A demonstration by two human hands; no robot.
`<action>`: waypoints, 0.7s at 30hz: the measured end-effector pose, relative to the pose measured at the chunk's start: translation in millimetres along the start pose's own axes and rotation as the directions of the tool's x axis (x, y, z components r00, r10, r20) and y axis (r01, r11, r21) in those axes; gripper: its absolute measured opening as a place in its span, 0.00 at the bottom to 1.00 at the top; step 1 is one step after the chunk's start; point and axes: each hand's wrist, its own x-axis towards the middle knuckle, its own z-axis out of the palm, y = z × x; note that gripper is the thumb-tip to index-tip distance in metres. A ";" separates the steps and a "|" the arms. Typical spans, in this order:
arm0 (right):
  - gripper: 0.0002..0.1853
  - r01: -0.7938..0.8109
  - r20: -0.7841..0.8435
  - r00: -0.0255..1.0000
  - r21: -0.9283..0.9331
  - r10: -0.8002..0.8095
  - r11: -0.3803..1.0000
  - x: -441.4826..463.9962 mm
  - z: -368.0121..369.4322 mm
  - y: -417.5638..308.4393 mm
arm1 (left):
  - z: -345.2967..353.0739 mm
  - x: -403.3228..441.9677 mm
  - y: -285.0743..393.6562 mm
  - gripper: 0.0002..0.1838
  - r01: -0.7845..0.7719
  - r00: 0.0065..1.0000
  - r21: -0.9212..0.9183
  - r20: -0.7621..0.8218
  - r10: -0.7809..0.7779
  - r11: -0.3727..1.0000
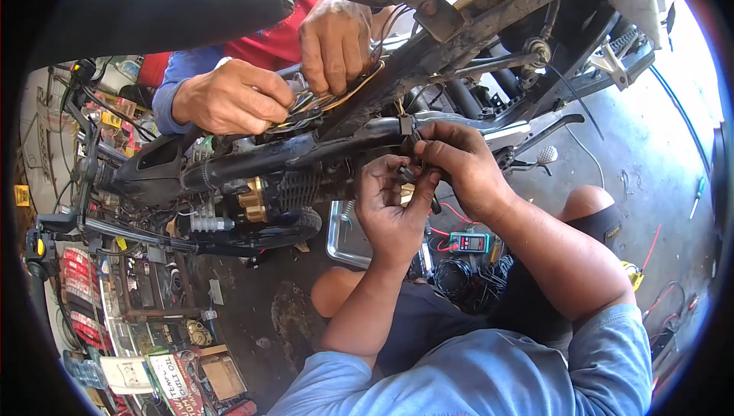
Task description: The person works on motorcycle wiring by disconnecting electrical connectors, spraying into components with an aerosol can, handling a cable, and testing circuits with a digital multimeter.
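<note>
Black wiring piece (pixel 405 174) sits between the fingers of one person's left hand (pixel 394 206), curled nearly closed, and right hand (pixel 466 162), pinched tight; beyond the fingertips, one motorcycle frame (pixel 325 148) and a co-worker's two hands (pixel 235 99) on several wires (pixel 365 86); below, one meter (pixel 469 242).

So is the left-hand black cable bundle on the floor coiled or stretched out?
Coiled: the black cable bundle lies in round, overlapping loops, just below the teal digital multimeter in the picture.
</note>
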 end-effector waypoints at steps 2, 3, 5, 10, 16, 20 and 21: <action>0.11 -0.030 0.027 0.999 -0.037 0.031 0.999 1.4 -0.5 -8.1 | -0.2 1.0 -2.7 0.22 -0.014 1.000 0.049 0.009 0.013 0.999; 0.11 -0.028 0.027 0.999 -0.041 0.029 0.999 2.9 -0.8 -11.5 | -0.9 1.1 -2.4 0.22 -0.016 1.000 0.045 0.007 0.016 0.999; 0.13 0.035 0.006 0.999 -0.328 -0.034 0.944 7.6 -0.2 -18.6 | -2.8 2.4 -0.7 0.23 0.040 0.999 -0.009 -0.007 -0.040 0.999; 0.12 0.110 0.225 0.974 -0.347 -0.031 0.931 24.4 -7.1 -28.2 | -11.6 13.0 13.0 0.16 0.288 0.957 -0.364 0.070 -0.282 0.886; 0.10 0.019 0.315 0.946 -0.282 0.074 0.959 31.9 -4.1 -36.1 | -23.0 23.4 21.6 0.15 0.462 0.887 -0.356 0.183 -0.424 0.812; 0.13 0.008 0.362 0.927 -0.273 0.095 0.962 35.2 -3.1 -39.9 | -26.0 28.2 19.5 0.12 0.357 0.933 -0.200 0.117 -0.340 0.912; 0.13 0.009 0.366 0.926 -0.274 0.095 0.962 35.0 -2.2 -40.9 | -27.2 28.8 20.2 0.11 0.358 0.932 -0.195 0.125 -0.339 0.913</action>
